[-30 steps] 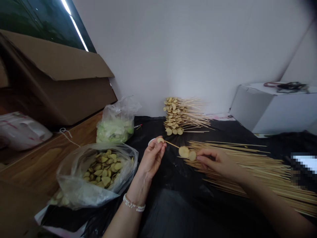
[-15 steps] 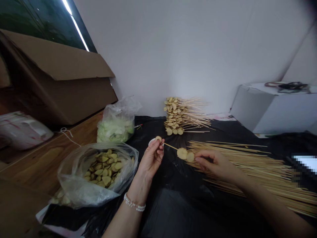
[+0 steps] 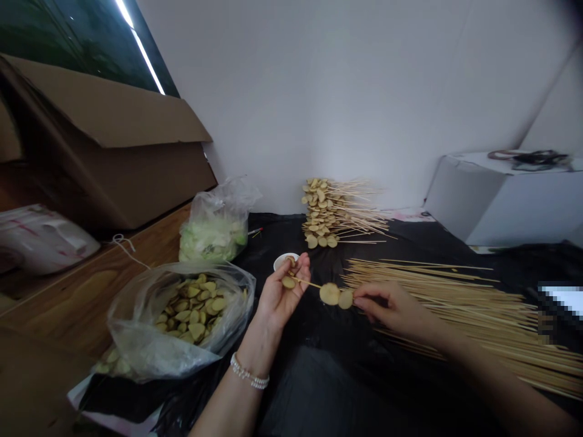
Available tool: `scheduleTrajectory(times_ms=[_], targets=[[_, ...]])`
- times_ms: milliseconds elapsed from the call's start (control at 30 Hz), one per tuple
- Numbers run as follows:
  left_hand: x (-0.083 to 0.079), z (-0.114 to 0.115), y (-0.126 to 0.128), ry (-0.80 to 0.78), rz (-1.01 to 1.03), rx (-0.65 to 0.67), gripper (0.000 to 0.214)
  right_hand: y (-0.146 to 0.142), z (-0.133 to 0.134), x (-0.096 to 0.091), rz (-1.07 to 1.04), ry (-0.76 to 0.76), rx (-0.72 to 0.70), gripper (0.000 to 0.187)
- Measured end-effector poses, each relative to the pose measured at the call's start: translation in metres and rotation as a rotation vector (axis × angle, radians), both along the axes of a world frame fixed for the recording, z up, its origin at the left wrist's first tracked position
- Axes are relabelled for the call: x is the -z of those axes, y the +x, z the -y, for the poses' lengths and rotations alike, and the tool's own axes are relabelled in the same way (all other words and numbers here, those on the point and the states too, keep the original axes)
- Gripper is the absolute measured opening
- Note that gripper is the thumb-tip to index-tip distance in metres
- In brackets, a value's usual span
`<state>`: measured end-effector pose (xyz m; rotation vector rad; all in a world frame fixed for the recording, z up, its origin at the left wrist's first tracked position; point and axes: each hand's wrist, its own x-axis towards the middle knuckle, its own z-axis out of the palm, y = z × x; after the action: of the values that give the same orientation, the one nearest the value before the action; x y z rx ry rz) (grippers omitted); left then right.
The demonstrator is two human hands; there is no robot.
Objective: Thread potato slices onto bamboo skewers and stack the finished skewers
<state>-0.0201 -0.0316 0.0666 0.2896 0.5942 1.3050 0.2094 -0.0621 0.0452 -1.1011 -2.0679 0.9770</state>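
Observation:
My left hand (image 3: 281, 292) pinches a pale potato slice (image 3: 288, 282) at the tip of a thin bamboo skewer (image 3: 306, 283). My right hand (image 3: 390, 306) grips the skewer's other end, just right of two slices (image 3: 336, 295) threaded on it. The skewer's tip touches the slice in my left fingers. Both hands hover over the black plastic sheet (image 3: 319, 376).
A clear bag of potato slices (image 3: 182, 312) lies at the left, a bag of green vegetable (image 3: 214, 230) behind it. A small white dish (image 3: 283, 261) sits near my left hand. Finished skewers (image 3: 334, 212) are stacked at the wall. Loose skewers (image 3: 478, 315) lie at the right. A white box (image 3: 501, 200) stands at the right and a cardboard box (image 3: 104, 139) at the left.
Both hands have dropped a little lower and toward me. The slice in my left fingers has gone from above the skewer tip onto it.

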Motion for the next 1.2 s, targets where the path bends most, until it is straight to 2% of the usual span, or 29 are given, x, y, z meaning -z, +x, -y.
scheduleTrajectory(times_ms=[133, 300, 467, 667, 800, 967, 1067, 1200], targets=[[0.003, 0.004, 0.007, -0.014, -0.024, 0.084, 0.009, 0.001, 0.002, -0.003, -0.062, -0.073, -0.025, 0.026], [0.013, 0.01, 0.017, -0.013, -0.054, 0.218, 0.013, 0.0, -0.001, -0.001, -0.147, -0.13, -0.028, 0.024], [0.024, 0.017, 0.032, -0.112, 0.08, 0.335, 0.035, -0.019, 0.003, 0.01, -0.246, -0.15, 0.019, 0.017], [0.037, 0.025, 0.05, -0.119, 0.112, 0.383, 0.04, -0.04, 0.008, 0.027, -0.125, -0.023, 0.161, 0.018], [0.039, 0.028, 0.057, -0.103, 0.102, 0.376, 0.041, -0.042, 0.009, 0.029, -0.056, 0.024, 0.154, 0.01], [0.036, 0.029, 0.057, -0.113, 0.093, 0.376, 0.044, -0.041, 0.008, 0.029, -0.06, 0.01, 0.155, 0.011], [0.035, 0.026, 0.052, -0.101, 0.1, 0.392, 0.044, -0.036, 0.005, 0.027, -0.128, -0.034, 0.206, 0.023], [0.037, 0.021, 0.047, -0.103, 0.022, 0.358, 0.036, -0.026, -0.001, 0.024, -0.169, -0.032, 0.284, 0.026]])
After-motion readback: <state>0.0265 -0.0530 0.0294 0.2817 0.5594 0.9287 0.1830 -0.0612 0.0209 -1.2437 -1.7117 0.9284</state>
